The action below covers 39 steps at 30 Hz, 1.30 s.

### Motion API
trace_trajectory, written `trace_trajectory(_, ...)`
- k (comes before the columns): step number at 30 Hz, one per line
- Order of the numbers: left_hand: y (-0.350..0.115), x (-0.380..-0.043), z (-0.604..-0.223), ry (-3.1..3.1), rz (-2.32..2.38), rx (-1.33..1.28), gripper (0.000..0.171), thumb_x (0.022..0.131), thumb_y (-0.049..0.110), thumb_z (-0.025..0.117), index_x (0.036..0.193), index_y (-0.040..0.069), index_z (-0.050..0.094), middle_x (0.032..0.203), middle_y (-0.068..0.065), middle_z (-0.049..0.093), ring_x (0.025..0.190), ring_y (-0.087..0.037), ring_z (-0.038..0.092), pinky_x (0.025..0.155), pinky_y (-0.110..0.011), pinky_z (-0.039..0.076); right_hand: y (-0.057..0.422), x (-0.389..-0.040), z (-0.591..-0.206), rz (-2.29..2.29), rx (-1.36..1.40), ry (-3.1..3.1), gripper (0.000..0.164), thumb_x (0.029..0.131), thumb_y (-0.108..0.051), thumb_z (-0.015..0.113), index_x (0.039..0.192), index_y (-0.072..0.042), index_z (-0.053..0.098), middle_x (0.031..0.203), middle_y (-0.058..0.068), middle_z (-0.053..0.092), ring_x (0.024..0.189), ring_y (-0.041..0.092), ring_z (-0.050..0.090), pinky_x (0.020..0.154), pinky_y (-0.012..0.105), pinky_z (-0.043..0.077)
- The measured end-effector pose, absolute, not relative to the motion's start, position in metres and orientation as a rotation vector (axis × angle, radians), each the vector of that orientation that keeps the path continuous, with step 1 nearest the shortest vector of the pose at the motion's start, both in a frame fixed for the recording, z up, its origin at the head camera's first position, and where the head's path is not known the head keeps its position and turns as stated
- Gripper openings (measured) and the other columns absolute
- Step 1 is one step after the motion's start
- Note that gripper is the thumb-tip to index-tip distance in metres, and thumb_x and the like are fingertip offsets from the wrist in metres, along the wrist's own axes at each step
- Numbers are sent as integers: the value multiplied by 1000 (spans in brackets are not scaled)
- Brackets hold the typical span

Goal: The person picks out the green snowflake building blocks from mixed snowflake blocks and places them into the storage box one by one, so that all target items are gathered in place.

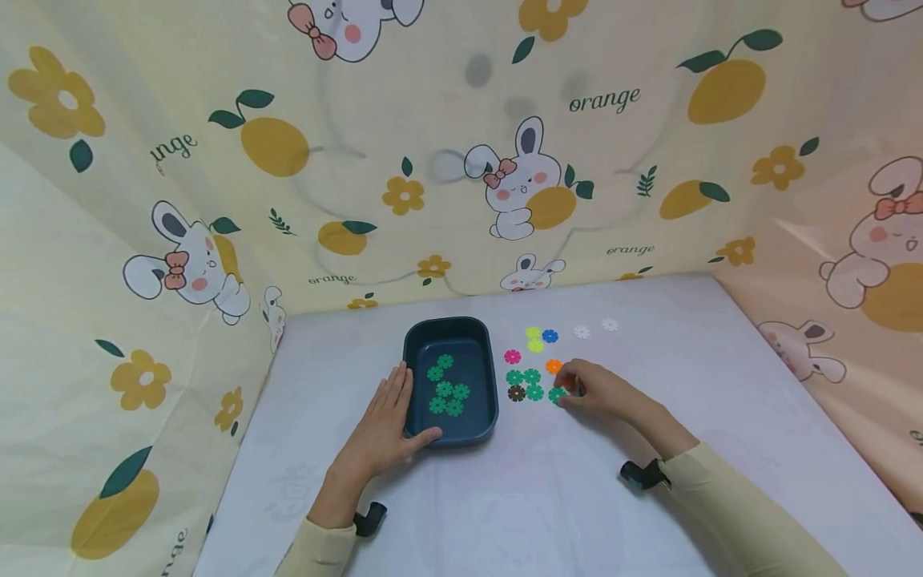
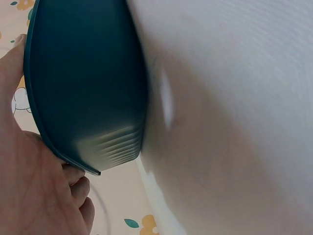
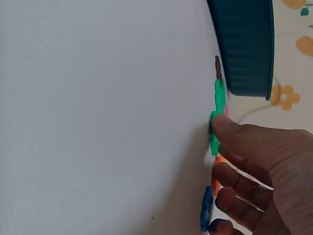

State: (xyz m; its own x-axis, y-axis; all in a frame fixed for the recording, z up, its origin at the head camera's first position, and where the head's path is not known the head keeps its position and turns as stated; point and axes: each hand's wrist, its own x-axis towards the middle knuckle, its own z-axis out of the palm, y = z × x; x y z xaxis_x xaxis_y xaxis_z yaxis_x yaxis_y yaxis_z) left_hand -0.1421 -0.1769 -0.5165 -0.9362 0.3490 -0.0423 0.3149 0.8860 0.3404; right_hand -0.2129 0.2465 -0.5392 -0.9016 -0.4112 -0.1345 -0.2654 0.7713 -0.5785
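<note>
My left hand (image 1: pixel 384 418) lies against the near left corner of a dark blue-green tray (image 1: pixel 494 385). Its fingers stretch along the left side, while the thumb reaches across the near rim. Inside the tray are several green snowflake discs (image 1: pixel 445 389). To the right of the tray, my right hand (image 1: pixel 600 391) pinches a green snowflake disc (image 3: pixel 214 134) between thumb and forefinger, low over the table. An orange snowflake disc (image 1: pixel 553 366) lies just beyond these fingertips. Below the other fingers, a blue snowflake disc (image 3: pixel 207 208) shows in the right wrist view.
Between tray and right hand lie more green discs (image 1: pixel 532 376), a brown disc (image 1: pixel 516 393) and a pink disc (image 1: pixel 512 357). Farther back are yellow discs (image 1: pixel 534 344), another blue disc (image 1: pixel 550 336) and white discs (image 1: pixel 582 332). A printed curtain (image 1: pixel 447 232) borders the white table (image 1: pixel 519 497).
</note>
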Motion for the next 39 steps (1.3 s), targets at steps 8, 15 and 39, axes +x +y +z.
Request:
trace_trajectory(8,-177,-142,-516,2952,504,528,120,96,77,60,172,5,1,181,-9,-6,167,-25,-4,136,-46,4,243,-212,-536,-860,-506,2704,31,90,-18,89,112,-11,70,99,1,63,90,20,56,79,32,55)
trace_trajectory(15,-177,-142,-517,2949,505,523,121,95,78,60,172,5,1,181,-9,-6,167,-26,-3,136,-46,4,241,-209,-536,-916,-544,2684,31,90,-13,89,111,-11,66,101,1,64,90,19,57,78,30,55)
trace_trajectory(39,-178,-141,-517,2960,515,534,120,96,78,60,172,5,1,181,-9,-6,167,-25,-5,136,-46,4,240,-211,-526,-1031,-731,2658,19,96,-5,80,108,-14,69,94,-6,67,86,15,58,74,26,53)
